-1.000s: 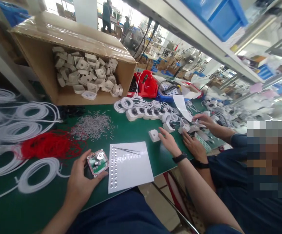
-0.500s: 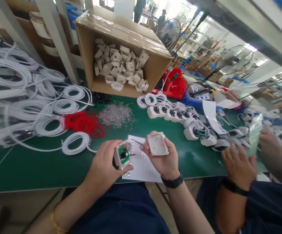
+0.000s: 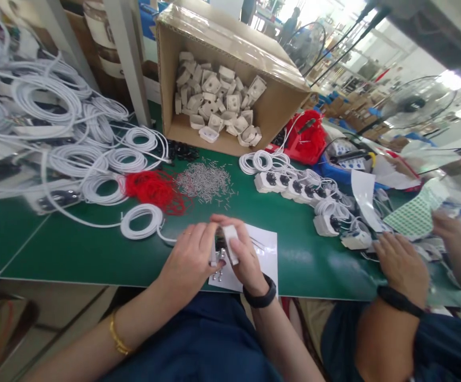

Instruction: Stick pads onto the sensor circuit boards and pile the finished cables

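My left hand (image 3: 186, 257) grips a small white plastic housing (image 3: 213, 255), now seen edge-on, with a dark board partly visible inside. My right hand (image 3: 251, 265) holds a white square cover (image 3: 231, 241) upright, its hollow side facing the housing. A narrow gap separates the two parts at the near side; whether they touch at the far edge is hidden by my fingers. Under my hands lies a white sheet of paper (image 3: 268, 260) with small shiny metal pieces (image 3: 216, 276) near its left edge. A thin metal tool (image 3: 257, 243) rests on the paper.
White cable coils (image 3: 140, 222) crowd the left, beside red strands (image 3: 154, 191) and a heap of screws (image 3: 204, 181). Behind stands a cardboard box (image 3: 234, 34) of white housings. Wired units (image 3: 268, 182) line the right, where a co-worker's hands (image 3: 403, 262) handle a green-patterned sheet (image 3: 413, 215).
My hands have come together, and the cover has turned from facing up to standing opposite the housing. The housing has tilted edge-on. The co-worker's sheet has swung flatter over the table.
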`<state>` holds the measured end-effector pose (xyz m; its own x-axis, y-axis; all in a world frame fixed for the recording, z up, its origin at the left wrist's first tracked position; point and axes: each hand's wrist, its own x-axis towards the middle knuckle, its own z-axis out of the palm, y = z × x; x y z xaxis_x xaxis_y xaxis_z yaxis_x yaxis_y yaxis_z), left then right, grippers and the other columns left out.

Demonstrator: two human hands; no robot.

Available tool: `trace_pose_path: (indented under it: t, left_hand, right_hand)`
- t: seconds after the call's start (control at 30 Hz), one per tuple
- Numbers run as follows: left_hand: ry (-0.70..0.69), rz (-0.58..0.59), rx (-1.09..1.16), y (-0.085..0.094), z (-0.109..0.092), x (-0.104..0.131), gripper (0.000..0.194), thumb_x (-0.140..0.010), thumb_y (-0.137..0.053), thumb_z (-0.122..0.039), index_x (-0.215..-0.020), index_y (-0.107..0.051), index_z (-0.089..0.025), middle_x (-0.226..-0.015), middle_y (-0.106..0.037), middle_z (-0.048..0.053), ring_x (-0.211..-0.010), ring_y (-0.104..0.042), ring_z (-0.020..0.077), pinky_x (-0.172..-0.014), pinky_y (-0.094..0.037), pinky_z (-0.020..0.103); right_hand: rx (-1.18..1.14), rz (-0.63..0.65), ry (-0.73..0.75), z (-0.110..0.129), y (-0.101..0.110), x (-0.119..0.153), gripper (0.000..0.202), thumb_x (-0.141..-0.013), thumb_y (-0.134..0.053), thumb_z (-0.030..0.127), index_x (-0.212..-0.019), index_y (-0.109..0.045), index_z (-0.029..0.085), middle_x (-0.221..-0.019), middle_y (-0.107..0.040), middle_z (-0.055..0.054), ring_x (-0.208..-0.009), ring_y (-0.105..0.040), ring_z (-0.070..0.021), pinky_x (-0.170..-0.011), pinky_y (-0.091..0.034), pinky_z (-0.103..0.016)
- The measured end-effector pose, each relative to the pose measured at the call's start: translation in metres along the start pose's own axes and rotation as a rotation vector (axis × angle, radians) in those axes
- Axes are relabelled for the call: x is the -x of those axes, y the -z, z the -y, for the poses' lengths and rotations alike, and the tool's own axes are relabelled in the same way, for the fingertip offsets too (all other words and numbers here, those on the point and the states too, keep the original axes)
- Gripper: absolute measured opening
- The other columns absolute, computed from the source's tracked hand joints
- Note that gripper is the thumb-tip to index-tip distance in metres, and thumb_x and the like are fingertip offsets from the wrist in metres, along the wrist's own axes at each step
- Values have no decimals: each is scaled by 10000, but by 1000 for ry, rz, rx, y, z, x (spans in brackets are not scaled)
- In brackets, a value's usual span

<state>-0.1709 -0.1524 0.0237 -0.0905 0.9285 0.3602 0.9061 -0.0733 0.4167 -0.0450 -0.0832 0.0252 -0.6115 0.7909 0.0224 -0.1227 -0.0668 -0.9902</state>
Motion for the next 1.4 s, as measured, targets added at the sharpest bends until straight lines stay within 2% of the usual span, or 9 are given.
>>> trace_pose_path:
  t: [0.3, 0.47, 0.57, 0.67, 0.77, 0.87, 1.0, 1.13, 1.4]
  left_hand:
    - [5, -130, 95, -1, 4, 1, 483, -745, -680, -280, -1132, -453, -102, -946, -594, 116, -878, -570, 272, -773, -506, 388]
    - [91, -142, 284, -2, 14, 6, 537, -736, -669, -181, -1216, -430, -148, -1079, -578, 106, -991, -561, 251, -871, -478, 362]
    - [195, -135, 460, -9, 24, 12, 647, -712, -729, -248, -1267, -398, -213, -1170, -530, 83, -1085, -526, 237, -940, -442, 358]
    - [293, -200, 638, -21, 32, 19, 645, -659, -776, -303, -1193, -423, -228, -1137, -520, 65, -1053, -539, 226, -924, -445, 355]
    - [336, -218, 783, -26, 39, 22, 732, -613, -798, -337, -1214, -396, -221, -1172, -501, 78, -1065, -536, 236, -927, -436, 359]
    - [309, -27, 996, -12, 48, 15, 903, -639, -725, -549, -1351, -303, -189, -1234, -490, 112, -1089, -535, 259, -939, -424, 365]
    - [352, 207, 1049, 13, 57, -3, 536, -824, -517, -553, -1166, -547, -141, -996, -626, 72, -900, -593, 209, -797, -461, 299]
    - [438, 159, 941, 15, 53, -11, 334, -826, -561, -460, -928, -619, -147, -778, -620, 7, -692, -563, 147, -625, -431, 231]
    - [446, 119, 1014, 10, 53, -5, 333, -839, -558, -425, -1005, -627, -144, -846, -634, 28, -756, -583, 156, -673, -452, 236]
  right_hand:
    - [417, 29, 84, 5, -15, 0, 313, -954, -353, 375, -1193, -433, 190, -1324, -438, -98, -1251, -401, -193, -1082, -287, -383]
    - [598, 49, 104, 4, -21, -4, 534, -941, -387, 404, -1397, -256, 159, -1469, -284, -139, -1360, -261, -223, -1138, -184, -438]
    - [404, 60, 61, 2, -14, -3, 673, -897, -466, 481, -1439, -182, 201, -1479, -277, -131, -1332, -324, -245, -1099, -279, -442]
    - [96, -38, -182, -8, -11, 1, 583, -849, -541, 514, -1315, -404, 190, -1150, -583, -119, -958, -601, -205, -766, -522, -327]
    - [-154, 15, -359, -18, -19, 5, 430, -780, -656, 466, -1059, -592, 145, -847, -646, -63, -669, -587, -141, -559, -485, -233]
    - [-214, -58, -324, -21, -27, 5, 369, -734, -724, 398, -977, -632, 137, -831, -652, -46, -664, -576, -120, -581, -477, -214]
    - [-153, -38, -283, -20, -31, 5, 354, -741, -724, 378, -991, -642, 142, -793, -647, -29, -627, -556, -103, -563, -471, -205]
    - [-142, -59, -263, -20, -34, 7, 368, -757, -703, 388, -1033, -628, 156, -848, -650, -33, -667, -562, -105, -598, -477, -209]
    - [-87, -101, -257, -16, -36, 6, 394, -708, -730, 371, -1023, -616, 162, -884, -659, -42, -742, -595, -147, -652, -486, -248]
